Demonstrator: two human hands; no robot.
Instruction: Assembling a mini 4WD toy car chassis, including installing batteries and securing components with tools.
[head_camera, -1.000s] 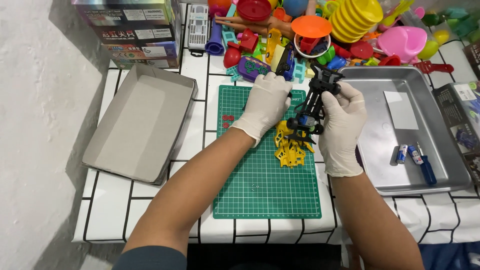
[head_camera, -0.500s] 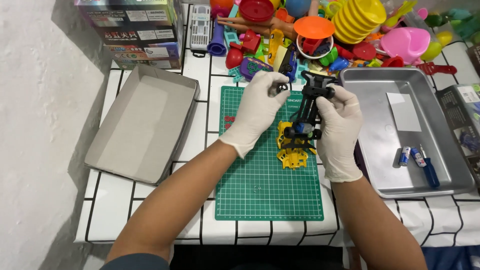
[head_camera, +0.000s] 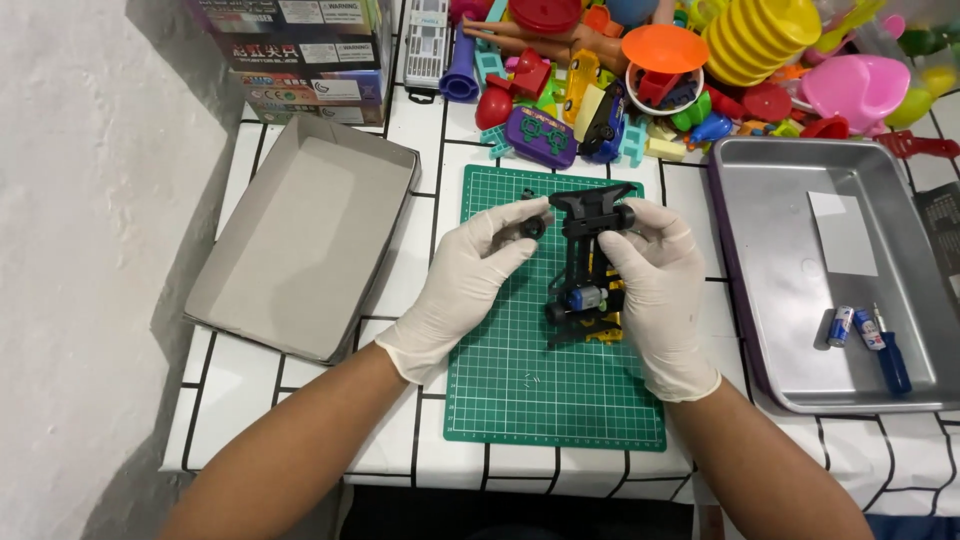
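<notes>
Both hands wear white gloves over a green cutting mat (head_camera: 520, 400). My right hand (head_camera: 660, 290) grips a black toy car chassis (head_camera: 585, 255) held on end above the mat, a small blue motor showing near its lower end. My left hand (head_camera: 465, 280) pinches a small black wheel (head_camera: 535, 225) just left of the chassis's top axle. A yellow car body part (head_camera: 605, 325) lies on the mat, mostly hidden behind the chassis.
An empty grey cardboard box lid (head_camera: 300, 240) sits to the left. A metal tray (head_camera: 800, 300) on the right holds two small batteries (head_camera: 850, 328), a blue screwdriver (head_camera: 888, 355) and a paper slip. Colourful plastic toys (head_camera: 650, 70) crowd the back edge, with printed boxes (head_camera: 300, 50) at back left.
The chassis has been turned more upright and square to me. My left hand has drawn away from it to the left, a small black wheel between its fingertips.
</notes>
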